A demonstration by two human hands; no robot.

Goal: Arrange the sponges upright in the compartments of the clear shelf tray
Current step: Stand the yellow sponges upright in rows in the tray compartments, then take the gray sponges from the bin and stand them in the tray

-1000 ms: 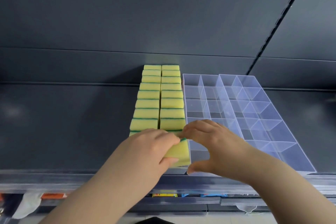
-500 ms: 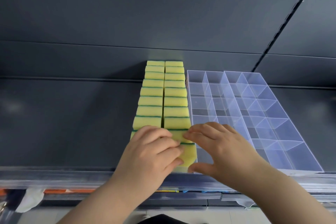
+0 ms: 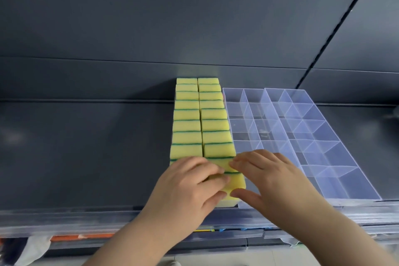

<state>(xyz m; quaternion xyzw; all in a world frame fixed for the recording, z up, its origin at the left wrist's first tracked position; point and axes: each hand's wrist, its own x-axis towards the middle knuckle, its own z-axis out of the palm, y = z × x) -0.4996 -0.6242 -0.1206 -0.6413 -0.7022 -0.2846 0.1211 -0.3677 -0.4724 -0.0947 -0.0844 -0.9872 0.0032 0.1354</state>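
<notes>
Two rows of yellow sponges with green scrub edges [image 3: 187,127] stand upright, packed front to back, left of the clear shelf tray [image 3: 357,181]. The tray's compartments hold nothing. At the near end of the right row stands the front sponge [image 3: 236,182]. My left hand [image 3: 190,189] grips it, fingers curled over its top and thumb at its front face. My right hand [image 3: 269,176] lies with straight fingers on the sponge's top right edge, its thumb touching the front. The near end of the left row is hidden under my left hand.
All of this sits on a dark grey shelf [image 3: 86,147] with a dark back panel. A clear plastic rail [image 3: 64,219] runs along the shelf's front edge. Below it, packaged goods [image 3: 86,236] show on a lower shelf.
The tilted front sponge has been pushed down and back into the near end of the right row. Both hands have closed in over it.
</notes>
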